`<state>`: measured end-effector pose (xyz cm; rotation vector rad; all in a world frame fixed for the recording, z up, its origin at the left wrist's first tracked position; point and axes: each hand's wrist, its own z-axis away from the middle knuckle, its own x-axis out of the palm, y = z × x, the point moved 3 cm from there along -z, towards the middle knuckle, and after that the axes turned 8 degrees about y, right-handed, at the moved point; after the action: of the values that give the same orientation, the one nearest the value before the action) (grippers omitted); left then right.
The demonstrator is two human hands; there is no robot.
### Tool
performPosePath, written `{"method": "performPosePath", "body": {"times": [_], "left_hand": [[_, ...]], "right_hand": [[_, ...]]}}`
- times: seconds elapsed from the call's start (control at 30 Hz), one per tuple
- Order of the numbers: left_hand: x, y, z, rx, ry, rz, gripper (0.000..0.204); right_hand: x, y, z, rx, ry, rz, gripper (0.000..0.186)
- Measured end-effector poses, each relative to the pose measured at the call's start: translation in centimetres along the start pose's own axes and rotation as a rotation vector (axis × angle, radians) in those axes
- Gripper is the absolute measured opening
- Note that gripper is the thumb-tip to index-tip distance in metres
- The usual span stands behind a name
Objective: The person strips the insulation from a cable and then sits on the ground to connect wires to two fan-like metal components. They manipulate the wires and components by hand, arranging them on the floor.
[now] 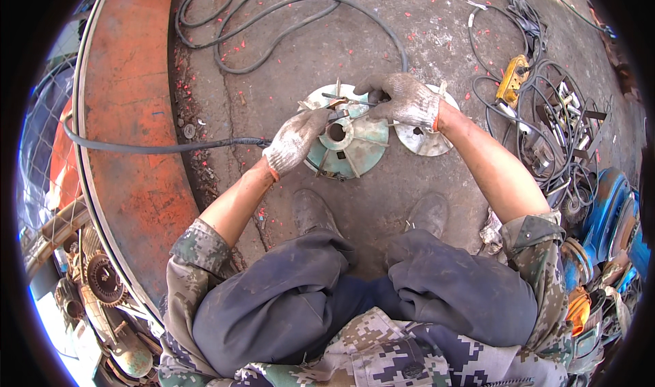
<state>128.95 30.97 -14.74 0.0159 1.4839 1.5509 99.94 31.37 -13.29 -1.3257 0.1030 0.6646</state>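
Note:
Both of my hands wear soiled whitish work gloves. My left hand [300, 138] is closed over the rim of a pale green ribbed metal disc [361, 151]. A thick black cable [218, 143] runs into it from the left; a small metal clamp-like piece [338, 114] shows beyond its fingers. The disc lies on the ground with a round hole at its centre. My right hand [402, 99] is closed above the right side of the disc, at the end of a grey cable [404, 56]; its fingers hide most of what they grip. Under that wrist lies a second, greyish-white disc [426, 141].
A rusty orange steel beam [133, 107] stands at the left. Looped wires with a yellow control box [513, 80] and scrap metal [566, 124] lie at the right. Blue metal parts [607, 209] are stacked at the lower right. My boots [314, 209] are just below the discs.

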Motion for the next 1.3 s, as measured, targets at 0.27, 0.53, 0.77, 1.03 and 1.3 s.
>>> {"method": "performPosePath", "body": {"times": [0.27,0.53,0.77,1.03,1.3], "left_hand": [[-0.6,3.0,-0.7,-0.095,-0.057,0.038,0.043],[-0.7,3.1,-0.8,-0.248,-0.020,0.099,0.047],[-0.4,2.6,-0.9,-0.203,0.062,0.094,0.045],[0.0,2.7,-1.3,-0.156,0.054,0.050,0.044],[0.1,3.2,-1.0,-0.114,0.065,0.029,0.048]], "right_hand": [[-0.1,0.7,-0.1,-0.004,-0.014,0.007,0.062],[-0.2,1.1,-0.7,0.009,-0.036,-0.005,0.063],[-0.2,1.0,-0.9,0.039,-0.051,0.020,0.063],[-0.3,0.7,-0.8,0.060,-0.032,0.020,0.058],[-0.1,0.8,-0.7,0.066,-0.007,0.028,0.057]]}}
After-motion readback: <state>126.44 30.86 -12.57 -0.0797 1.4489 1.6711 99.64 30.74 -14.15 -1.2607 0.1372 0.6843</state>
